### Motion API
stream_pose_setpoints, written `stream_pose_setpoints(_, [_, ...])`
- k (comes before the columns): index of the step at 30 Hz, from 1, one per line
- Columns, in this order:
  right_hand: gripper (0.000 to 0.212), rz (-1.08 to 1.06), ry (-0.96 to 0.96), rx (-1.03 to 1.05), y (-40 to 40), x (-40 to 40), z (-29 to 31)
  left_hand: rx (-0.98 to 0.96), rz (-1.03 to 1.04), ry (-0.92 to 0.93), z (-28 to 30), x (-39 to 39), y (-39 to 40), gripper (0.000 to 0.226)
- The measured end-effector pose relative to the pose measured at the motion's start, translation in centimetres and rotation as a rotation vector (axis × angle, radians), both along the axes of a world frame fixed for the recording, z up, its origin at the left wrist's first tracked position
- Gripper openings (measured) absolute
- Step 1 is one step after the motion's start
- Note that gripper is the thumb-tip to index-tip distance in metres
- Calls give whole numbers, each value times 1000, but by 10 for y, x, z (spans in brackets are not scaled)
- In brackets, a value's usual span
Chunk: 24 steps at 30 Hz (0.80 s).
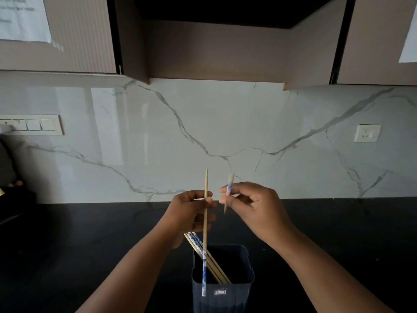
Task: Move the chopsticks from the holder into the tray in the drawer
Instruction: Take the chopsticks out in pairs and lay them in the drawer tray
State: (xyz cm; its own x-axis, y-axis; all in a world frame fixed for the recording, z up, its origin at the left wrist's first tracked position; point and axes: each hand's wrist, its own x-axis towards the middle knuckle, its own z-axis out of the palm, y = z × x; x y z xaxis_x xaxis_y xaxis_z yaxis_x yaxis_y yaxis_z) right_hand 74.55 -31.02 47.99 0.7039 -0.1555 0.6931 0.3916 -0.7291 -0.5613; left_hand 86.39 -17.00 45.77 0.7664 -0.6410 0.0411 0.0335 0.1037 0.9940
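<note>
A dark blue ribbed holder (222,294) stands on the black counter at the bottom middle. Several wooden chopsticks (212,260) with blue-and-white ends lean inside it toward the left. My left hand (191,213) grips one chopstick (205,233) upright above the holder, its patterned end pointing down in front of the holder. My right hand (252,206) pinches a second chopstick (228,192) between thumb and fingers, its patterned end up and blurred. The two hands are close together above the holder. No drawer or tray is in view.
The black counter (90,245) runs left and right, backed by a white marbled wall (203,132). A switch panel (33,124) sits at the left and a socket (367,133) at the right. Wall cabinets (214,48) hang overhead. Dark objects (13,199) stand at the far left.
</note>
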Motion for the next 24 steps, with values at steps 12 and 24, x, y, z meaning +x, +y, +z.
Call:
stream_pose_setpoints(12, [27,64,-227,-812,-1,-8,-50,-184,-145,257,-4,2,11,21])
stream_pose_setpoints(24, [29,159,-123,-655,-3,-5,-66,-147,-85,218,-6,-7,9,15])
